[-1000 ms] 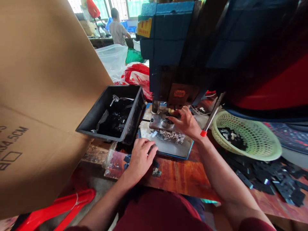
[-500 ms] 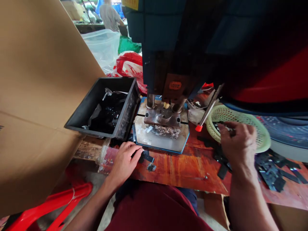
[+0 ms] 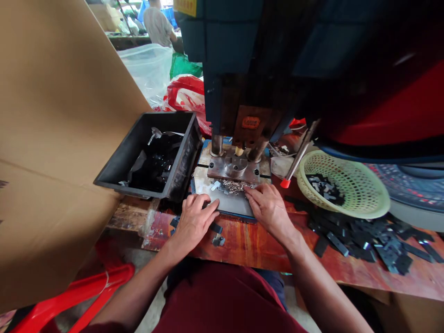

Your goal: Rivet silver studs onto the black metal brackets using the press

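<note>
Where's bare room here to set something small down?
Bare wood shows on the bench between the small metal piece and the right forearm, with a narrower patch between that forearm and the heap of black pieces. It's crowded at that heap, beside the pale green basket, and on the press plate, where metal bits lie by the right hand.

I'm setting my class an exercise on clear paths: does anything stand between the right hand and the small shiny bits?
Nothing visible does. The right hand is at the right end of the small shiny bits; actual contact is unclear. The metal block stands beyond them, and the left hand is off to the left.
</note>
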Demonstrator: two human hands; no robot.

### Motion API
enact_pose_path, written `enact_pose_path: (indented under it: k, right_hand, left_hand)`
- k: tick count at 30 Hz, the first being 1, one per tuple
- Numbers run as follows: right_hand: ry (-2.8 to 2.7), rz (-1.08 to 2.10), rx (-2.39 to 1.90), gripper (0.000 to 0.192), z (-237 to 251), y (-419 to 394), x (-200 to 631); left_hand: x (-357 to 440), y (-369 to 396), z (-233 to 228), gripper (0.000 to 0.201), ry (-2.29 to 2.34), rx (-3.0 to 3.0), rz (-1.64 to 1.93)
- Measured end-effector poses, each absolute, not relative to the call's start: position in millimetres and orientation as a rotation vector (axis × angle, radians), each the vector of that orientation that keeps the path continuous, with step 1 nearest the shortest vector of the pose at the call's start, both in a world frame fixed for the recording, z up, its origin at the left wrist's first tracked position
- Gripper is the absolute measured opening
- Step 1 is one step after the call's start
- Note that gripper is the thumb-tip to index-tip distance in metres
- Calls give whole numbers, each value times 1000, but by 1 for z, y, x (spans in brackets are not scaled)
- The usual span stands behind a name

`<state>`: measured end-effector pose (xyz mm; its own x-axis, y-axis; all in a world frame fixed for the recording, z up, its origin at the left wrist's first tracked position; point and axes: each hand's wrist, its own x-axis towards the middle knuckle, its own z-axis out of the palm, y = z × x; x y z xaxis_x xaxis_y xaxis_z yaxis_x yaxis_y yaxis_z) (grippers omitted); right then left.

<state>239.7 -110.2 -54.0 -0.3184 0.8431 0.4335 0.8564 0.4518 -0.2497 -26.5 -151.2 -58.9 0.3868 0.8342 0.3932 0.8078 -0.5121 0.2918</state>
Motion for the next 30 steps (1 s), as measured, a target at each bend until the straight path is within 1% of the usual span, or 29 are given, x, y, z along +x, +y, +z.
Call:
enact_pose_path:
  k: [4, 7, 9, 12, 15, 18, 24, 30]
  right_hand:
    - [-2272, -187, -1488, 29, -48, -99, 222]
    - [-2328, -205, -1472, 29, -47, -106, 219]
    - [-2306, -164, -1461, 30, -47, -113, 225]
    - [-2191, -19, -1401, 31, -45, -117, 241]
    - [-2087, 131, -1360, 26, -40, -115, 255]
    - [-2127, 170, -1371, 23, -39, -114, 256]
    - [-2297, 44, -1394, 26, -50, -112, 243]
    - [-2402, -166, -1439, 23, -56, -106, 236]
  left_hand:
    - [-31, -148, -63, 27, 1460, 2588, 882]
    - [-33, -145, -63, 22, 1459, 2574, 993]
    - [-34, -141, -62, 18, 1489, 2523, 1087]
    - [-34, -134, -57, 18, 1512, 2389, 1204]
    - [-31, -129, -50, 20, 1473, 2206, 1277]
    - [-25, -127, -41, 21, 1425, 1997, 1297]
    - [-10, -124, -29, 22, 1360, 1560, 1281]
    - [-7, -119, -24, 35, 1318, 1112, 1175]
